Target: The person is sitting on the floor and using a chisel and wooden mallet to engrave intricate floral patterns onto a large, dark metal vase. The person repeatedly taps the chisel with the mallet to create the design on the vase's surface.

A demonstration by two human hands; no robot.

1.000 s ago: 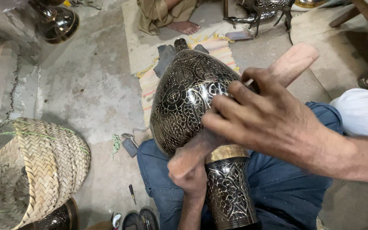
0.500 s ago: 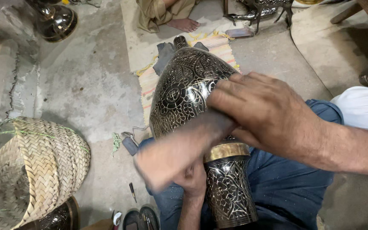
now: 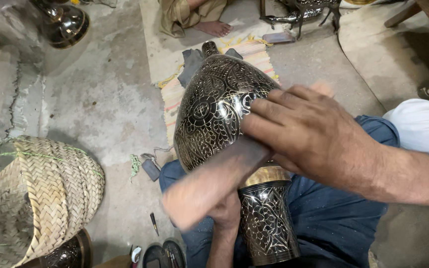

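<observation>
the vase [image 3: 214,111] is dark, near black, covered in fine silvery engraved scrollwork, leaves and round medallions; a plain brass-gold band [image 3: 266,174] rings its narrow part, and the base [image 3: 266,223] below repeats the black-and-silver flower pattern. the trousers [image 3: 333,218] are deep blue. the basket [image 3: 40,193] is pale straw in a woven herringbone, with a green cord. the mat [image 3: 175,94] has faded orange and cream stripes. the floor [image 3: 90,99] is mottled grey
</observation>
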